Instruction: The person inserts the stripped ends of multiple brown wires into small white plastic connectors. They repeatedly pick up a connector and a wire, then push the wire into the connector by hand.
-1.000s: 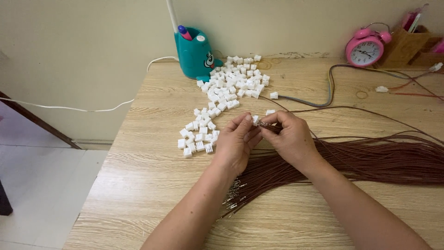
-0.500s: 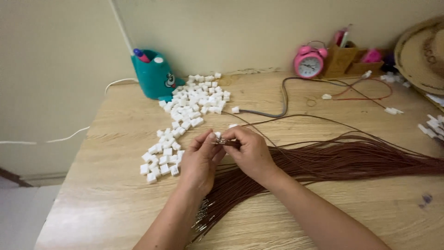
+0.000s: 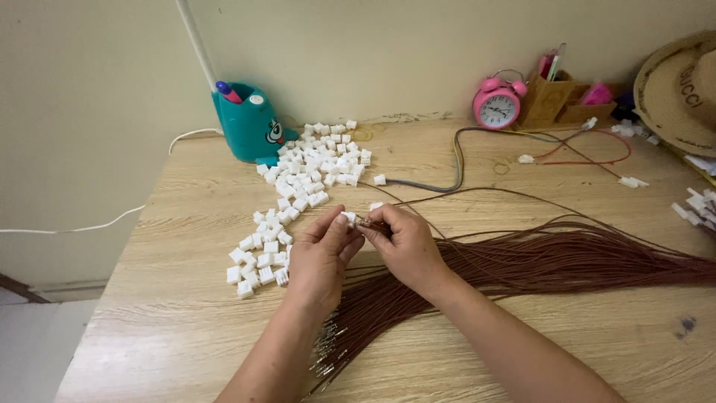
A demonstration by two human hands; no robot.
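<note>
Between both hands [image 3: 365, 246], perhaps connector [image 3: 348, 217]

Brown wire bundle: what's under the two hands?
The brown wire bundle runs beneath both the left hand and right hand, its metal-tipped ends fanning out below on the wooden table. The stretch directly beneath the hands is covered.

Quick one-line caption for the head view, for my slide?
Left hand pinches a white plug while right hand feeds a brown wire end toward it.
</note>
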